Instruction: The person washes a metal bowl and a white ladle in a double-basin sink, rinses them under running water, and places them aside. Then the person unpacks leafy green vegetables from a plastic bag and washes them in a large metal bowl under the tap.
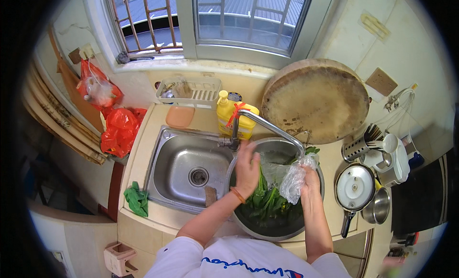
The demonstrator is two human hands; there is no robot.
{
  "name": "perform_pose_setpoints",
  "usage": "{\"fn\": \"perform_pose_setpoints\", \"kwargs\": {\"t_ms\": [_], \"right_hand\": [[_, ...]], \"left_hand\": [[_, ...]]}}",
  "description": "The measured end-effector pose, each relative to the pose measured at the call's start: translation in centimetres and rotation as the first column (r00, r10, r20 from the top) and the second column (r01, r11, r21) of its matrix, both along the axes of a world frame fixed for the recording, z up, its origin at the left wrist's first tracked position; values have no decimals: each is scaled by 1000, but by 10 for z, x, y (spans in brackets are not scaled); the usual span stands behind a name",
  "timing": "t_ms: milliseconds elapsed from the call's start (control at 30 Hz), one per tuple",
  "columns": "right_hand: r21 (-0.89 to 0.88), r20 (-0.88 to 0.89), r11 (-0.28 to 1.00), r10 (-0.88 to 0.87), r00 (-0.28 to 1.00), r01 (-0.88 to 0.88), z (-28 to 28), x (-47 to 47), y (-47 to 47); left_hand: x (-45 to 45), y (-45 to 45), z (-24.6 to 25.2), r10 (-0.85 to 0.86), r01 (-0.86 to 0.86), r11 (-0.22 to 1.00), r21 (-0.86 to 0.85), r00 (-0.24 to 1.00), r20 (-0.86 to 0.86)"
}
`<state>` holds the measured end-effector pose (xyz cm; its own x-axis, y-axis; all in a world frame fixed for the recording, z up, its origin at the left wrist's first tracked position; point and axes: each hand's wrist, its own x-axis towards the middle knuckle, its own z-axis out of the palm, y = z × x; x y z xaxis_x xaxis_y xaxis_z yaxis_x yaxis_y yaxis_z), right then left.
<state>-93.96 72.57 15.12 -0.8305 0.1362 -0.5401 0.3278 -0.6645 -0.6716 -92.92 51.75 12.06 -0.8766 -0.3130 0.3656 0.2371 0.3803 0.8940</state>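
In my right hand is a crumpled clear plastic bag, gripped just below the spout of the chrome faucet. My left hand is raised over the left side of a large metal basin, fingers up and slightly blurred. Its fingertips are near the faucet's base, and whether they touch it I cannot tell. Leafy greens lie in water in the basin, partly hidden by my hands and the bag. An orange band circles my left wrist.
Left of the basin is a steel sink with a brown scrubber at its front edge. A green cloth lies beside it. Behind stand a yellow pump bottle and a round wooden chopping board. A lidded pan sits right.
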Motion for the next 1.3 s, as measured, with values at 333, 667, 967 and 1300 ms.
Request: {"fn": "perform_pose_setpoints", "kwargs": {"t_ms": [333,667,967,1300], "right_hand": [[-154,-76,988,-26,997,14,28,46,-18],[-145,-37,987,-72,997,66,-39,49,-1],[-263,-240,947,123,963,-186,-80,43,-57],[-441,-322,875,51,945,-197,-53,50,-84]], "left_hand": [[15,86,-40,-857,-248,-449,858,390,-336],[16,18,26,-369,5,532,847,901,227],[35,35,113,-377,288,636,716,925,-38],[53,51,186,-396,439,759,480,897,-195]]}}
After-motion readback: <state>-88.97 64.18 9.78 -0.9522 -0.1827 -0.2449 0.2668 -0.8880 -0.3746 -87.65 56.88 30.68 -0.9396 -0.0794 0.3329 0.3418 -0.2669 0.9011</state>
